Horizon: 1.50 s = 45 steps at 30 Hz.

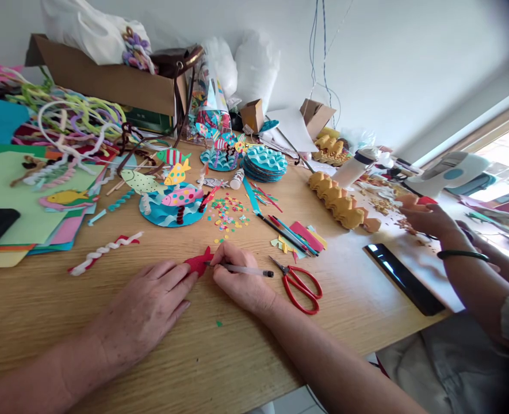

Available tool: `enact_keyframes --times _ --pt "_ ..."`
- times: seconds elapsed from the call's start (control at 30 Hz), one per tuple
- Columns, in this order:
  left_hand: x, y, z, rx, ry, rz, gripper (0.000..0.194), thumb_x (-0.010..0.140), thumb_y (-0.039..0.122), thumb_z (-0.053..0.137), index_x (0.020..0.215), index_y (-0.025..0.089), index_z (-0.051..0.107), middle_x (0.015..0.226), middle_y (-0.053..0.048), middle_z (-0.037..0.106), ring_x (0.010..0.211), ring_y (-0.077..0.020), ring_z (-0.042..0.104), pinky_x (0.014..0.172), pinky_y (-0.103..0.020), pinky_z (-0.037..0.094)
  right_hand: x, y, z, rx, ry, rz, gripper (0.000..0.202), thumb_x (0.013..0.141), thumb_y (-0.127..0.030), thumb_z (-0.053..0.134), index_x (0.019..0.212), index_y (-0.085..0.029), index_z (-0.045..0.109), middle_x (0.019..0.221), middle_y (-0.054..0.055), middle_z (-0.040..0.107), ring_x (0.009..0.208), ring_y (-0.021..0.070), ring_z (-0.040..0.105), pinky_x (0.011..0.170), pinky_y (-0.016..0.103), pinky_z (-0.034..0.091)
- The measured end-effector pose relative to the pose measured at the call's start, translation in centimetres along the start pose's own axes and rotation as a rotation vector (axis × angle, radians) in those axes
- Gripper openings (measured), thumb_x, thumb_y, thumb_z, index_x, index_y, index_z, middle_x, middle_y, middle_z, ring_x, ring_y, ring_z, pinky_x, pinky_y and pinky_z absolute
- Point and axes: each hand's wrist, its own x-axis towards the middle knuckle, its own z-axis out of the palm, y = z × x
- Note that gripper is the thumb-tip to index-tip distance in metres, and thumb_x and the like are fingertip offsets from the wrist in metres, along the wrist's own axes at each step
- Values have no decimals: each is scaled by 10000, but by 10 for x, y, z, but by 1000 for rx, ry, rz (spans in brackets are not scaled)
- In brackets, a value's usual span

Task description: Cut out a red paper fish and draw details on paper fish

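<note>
A small red paper fish [199, 263] lies on the wooden table. My left hand [144, 299] rests flat, its fingertips touching the fish's left end. In my right hand [241, 282] is a pen [249, 270] with a clear barrel and dark end cap, its tip at the fish near the tail. Red-handled scissors [301, 290] lie to the right of that hand, blades partly apart. Beyond my hands stands a blue paper wave base [172, 217] bearing several paper fish, among them a pink dotted fish [182, 196]. A white-and-red twisted pipe cleaner [105, 253] lies left.
Paper dots [228, 215], pens [286, 233] and paper scraps [285, 244] lie beyond my hands. Further back are stacked blue wave discs [265, 164] and a yellow egg carton [338, 201]. Coloured paper [16, 178] covers the left; a co-worker's hand [431, 218] is at right, beyond a black phone [403, 279].
</note>
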Motion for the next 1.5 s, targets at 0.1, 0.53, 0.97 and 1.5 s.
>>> enact_keyframes --times 0.1,0.53,0.97,1.5 --pt "0 -1 0 -3 -14 0 357 919 184 454 1241 210 607 1129 -74 657 1013 -253 564 873 -411 489 1 3 0 78 15 32 97 622 -125 453 643 -209 496 555 -61 460 525 110 432 515 211 340" --pt "5 0 -2 61 -15 29 356 877 142 507 1219 139 605 1109 -86 671 959 -257 585 829 -412 510 1 4 1 105 -51 36 67 706 -152 480 732 -203 515 577 -65 480 512 98 424 491 202 318" --pt "5 3 -2 42 16 28 333 859 139 549 1185 145 616 1088 -78 651 956 -260 562 823 -404 486 4 4 3 35 -38 23 113 692 -102 477 715 -203 524 568 -64 476 508 97 411 513 201 323" --pt "5 3 -5 61 8 40 327 870 151 530 1183 134 625 1134 -83 676 963 -260 575 829 -411 504 4 6 4 54 -57 15 86 690 -141 479 722 -205 527 578 -61 475 503 96 409 509 203 334"
